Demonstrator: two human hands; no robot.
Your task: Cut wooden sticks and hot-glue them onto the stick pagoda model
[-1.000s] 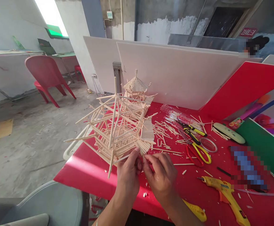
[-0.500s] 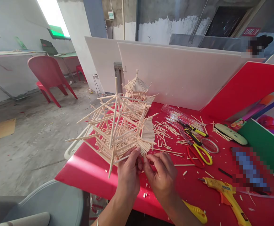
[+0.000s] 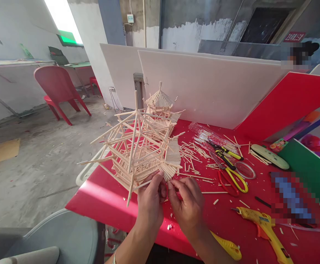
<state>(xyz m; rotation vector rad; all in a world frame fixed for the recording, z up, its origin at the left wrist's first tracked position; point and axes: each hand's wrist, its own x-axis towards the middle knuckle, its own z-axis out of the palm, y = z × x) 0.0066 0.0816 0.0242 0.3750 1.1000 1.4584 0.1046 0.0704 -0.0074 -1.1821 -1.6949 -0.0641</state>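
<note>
A model pavilion of pale wooden sticks (image 3: 138, 135) stands at the near left of the red table, its roof frame bare beams and its lower eaves partly covered with short sticks. My left hand (image 3: 150, 198) grips the near right edge of its eaves, thumb on top. Close beside it, my right hand (image 3: 187, 200) has thumb and forefinger pinched at the lower end of the short sticks on that eave; the small piece between the fingertips is mostly hidden. Behind stands a smaller finished-looking stick tower (image 3: 160, 99) with a pointed roof.
Loose cut sticks (image 3: 192, 154) lie right of the model on the red table (image 3: 203, 220). Farther right are pliers (image 3: 232, 179), a magnifying glass (image 3: 245, 170), a green case (image 3: 269, 156) and a yellow glue gun (image 3: 267, 231). White boards (image 3: 203, 88) stand behind; a grey stool (image 3: 63, 238) is at lower left.
Both hands stay at the same eave. My right hand has shifted very slightly left; the view has moved a little. The model stands as before.
</note>
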